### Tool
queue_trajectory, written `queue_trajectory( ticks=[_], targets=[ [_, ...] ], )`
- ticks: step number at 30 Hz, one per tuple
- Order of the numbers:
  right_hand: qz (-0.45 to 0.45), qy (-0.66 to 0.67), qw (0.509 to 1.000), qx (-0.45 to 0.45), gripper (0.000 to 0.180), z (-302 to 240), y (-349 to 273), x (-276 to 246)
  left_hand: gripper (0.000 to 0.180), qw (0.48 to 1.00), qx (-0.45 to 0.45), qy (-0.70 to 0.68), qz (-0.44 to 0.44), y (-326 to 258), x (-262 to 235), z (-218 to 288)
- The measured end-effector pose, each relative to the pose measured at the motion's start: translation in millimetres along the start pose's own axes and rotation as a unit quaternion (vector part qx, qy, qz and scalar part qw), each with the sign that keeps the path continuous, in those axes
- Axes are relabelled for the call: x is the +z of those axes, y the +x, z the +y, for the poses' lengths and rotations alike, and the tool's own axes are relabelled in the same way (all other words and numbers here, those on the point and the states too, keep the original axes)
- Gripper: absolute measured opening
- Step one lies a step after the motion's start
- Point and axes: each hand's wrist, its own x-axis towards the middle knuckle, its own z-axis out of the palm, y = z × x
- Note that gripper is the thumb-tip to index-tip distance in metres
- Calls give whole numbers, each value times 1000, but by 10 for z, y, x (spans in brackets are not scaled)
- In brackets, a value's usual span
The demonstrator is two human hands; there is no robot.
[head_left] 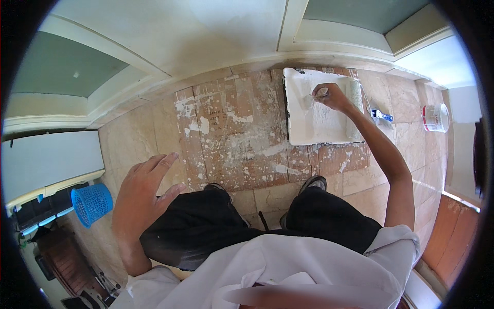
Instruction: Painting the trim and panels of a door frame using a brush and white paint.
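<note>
My right hand (pixel 332 98) reaches over a white paint tray (pixel 293 129) with dark smudges on its edges. Its fingers are closed around something small and whitish, mostly hidden, whose kind I cannot make out. White paint (pixel 324 121) coats the tray's inside. A paint roller (pixel 354 110) lies along the tray's right side, and its blue handle (pixel 382 115) sticks out past the rim. My left hand (pixel 149 188) hangs in the air above my left knee, fingers apart and holding nothing. Pale smears mark its fingertips.
Paint-spattered cardboard (pixel 231 139) covers the tiled floor under the tray. A white bucket with a red band (pixel 436 118) stands at the right. To the left is a blue perforated basket (pixel 91 205) beside a white cabinet (pixel 51 159). A panelled wall (pixel 221 31) rises ahead.
</note>
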Motion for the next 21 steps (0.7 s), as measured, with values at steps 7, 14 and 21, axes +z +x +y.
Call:
queue_trajectory(
  ticks=[7, 14, 21],
  targets=[
    [129, 199, 966, 101, 18, 29, -138, -282, 56, 1000, -16, 0, 24, -79, -34, 85],
    [218, 424, 810, 343, 38, 795, -530, -73, 56, 999, -19, -7, 40, -84, -35, 104],
    [218, 524, 733, 374, 39, 991, -558, 47, 56, 999, -32, 6, 36, -103, -74, 186]
  ],
)
